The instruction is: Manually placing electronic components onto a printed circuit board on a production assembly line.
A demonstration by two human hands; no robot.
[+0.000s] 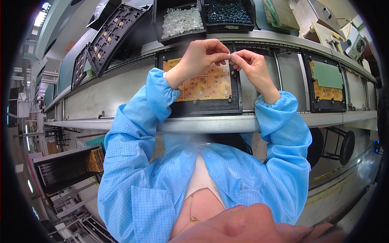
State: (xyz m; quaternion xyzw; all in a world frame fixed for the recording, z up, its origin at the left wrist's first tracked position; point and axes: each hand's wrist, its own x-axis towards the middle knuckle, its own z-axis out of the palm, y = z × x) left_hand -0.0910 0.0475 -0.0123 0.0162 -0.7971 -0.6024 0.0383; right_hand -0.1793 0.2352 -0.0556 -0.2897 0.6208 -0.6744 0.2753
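Observation:
My left hand (pixel 199 58) and my right hand (pixel 254 71) meet fingertip to fingertip, both pinched on a small white piece (pixel 229 56). Most of that piece is covered by the fingers, so its exact kind is not visible. Below and behind my left hand, an orange circuit board panel (pixel 207 87) lies in a black carrier frame (pixel 202 109) on the conveyor line. My left hand and sleeve cover part of the panel's upper left. The right hand hovers just past the carrier's right edge.
Behind the conveyor stand a black bin of white plastic parts (pixel 182 23) and one of dark blue parts (pixel 230 14). A tilted black tray (pixel 111 34) holds several components at the left. Farther right, another carrier (pixel 344 103) bears a board partly under a green sheet (pixel 327 75).

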